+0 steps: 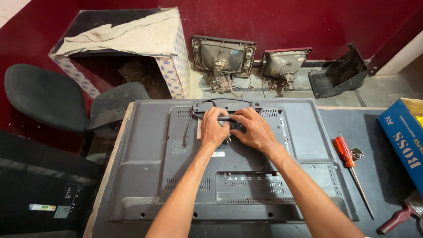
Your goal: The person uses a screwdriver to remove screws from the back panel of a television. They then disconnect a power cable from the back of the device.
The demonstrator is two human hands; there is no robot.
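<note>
Dark red wall (pixel 308 22), grey floor (pixel 379 90), black office chair (pixel 48 94), cloth-draped patterned box (pixel 172 66) against the wall.

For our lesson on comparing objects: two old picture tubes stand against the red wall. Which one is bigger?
The left tube, the one next to the patterned box, is bigger; the right tube, beside the black shell, is clearly smaller.

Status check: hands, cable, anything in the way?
Left hand and right hand both closed on black cable bundle. Bundle over TV back panel. Red screwdriver apart on the right, nothing blocking.
</note>
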